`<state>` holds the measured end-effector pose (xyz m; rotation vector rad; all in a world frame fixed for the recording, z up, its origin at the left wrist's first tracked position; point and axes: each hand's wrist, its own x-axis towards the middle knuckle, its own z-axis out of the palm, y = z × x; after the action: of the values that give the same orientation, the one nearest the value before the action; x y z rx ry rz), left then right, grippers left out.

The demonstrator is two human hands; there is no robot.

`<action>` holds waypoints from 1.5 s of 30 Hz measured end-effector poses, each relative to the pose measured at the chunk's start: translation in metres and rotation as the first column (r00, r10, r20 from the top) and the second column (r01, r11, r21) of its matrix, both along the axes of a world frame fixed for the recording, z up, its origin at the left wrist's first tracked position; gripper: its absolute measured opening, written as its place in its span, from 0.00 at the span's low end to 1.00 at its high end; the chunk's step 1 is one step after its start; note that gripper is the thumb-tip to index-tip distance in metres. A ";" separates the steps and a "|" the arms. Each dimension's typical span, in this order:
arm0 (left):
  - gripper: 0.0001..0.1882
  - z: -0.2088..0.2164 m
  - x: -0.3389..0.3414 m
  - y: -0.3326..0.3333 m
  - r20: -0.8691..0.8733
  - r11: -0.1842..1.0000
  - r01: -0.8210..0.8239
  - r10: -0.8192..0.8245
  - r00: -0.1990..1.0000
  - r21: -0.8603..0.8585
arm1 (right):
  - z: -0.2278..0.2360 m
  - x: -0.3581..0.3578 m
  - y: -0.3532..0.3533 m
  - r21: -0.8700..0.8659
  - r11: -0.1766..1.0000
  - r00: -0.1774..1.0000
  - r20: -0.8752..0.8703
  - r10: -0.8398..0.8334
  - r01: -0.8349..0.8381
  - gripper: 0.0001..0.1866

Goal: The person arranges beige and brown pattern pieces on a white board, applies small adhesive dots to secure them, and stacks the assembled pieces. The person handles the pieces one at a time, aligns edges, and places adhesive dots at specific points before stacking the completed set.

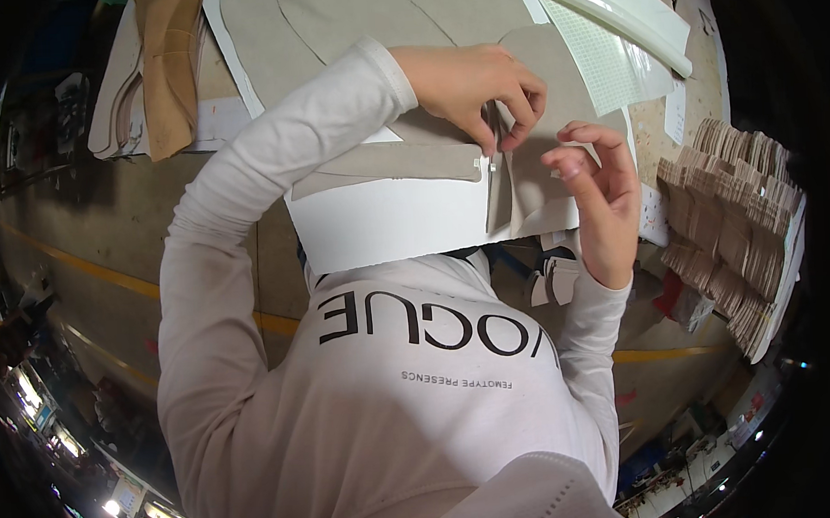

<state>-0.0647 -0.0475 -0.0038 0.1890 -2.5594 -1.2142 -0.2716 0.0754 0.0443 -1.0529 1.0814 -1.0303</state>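
Observation:
Grey leather-like sheet pieces (340, 26) lie across the work surface over a white sheet (395, 218). My left hand (481, 85) reaches in from the left, its thumb and fingertips pinched on the top of a narrow grey strip (499, 195) that runs toward me. A small white tag sits just below those fingertips. Left of it lies a long grey strip (388, 168) with another small white tag at its right end. To the right, my right hand (605, 190) hovers with curled fingers apart, holding nothing.
Brown and beige cut pieces (168, 71) are stacked at the far left. A clear plastic sheet (618, 23), partly rolled, lies at the far right. Below it, bundles of beige cut pieces (733, 227) stand at the right. Yellow lines (91, 264) cross the floor.

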 end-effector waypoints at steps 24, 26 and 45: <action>0.09 -0.016 -0.010 -0.003 -0.068 0.980 -0.100 0.113 0.991 0.171 | -0.017 0.025 -0.021 -0.296 0.872 0.792 -0.590 0.155 -0.390 0.20; 0.10 -0.014 -0.009 -0.005 -0.057 0.986 -0.071 0.080 0.995 0.152 | -0.017 0.026 -0.021 -0.282 0.861 0.768 -0.615 0.176 -0.423 0.20; 0.10 -0.010 -0.002 -0.005 -0.030 0.997 -0.074 0.073 0.997 -0.023 | 0.002 0.029 -0.008 -0.341 0.898 0.826 -0.562 0.044 -0.280 0.18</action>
<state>-0.0663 -0.0521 -0.0138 0.2552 -2.5175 -1.1502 -0.2431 0.0674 0.0463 -1.8371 1.2158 -0.8485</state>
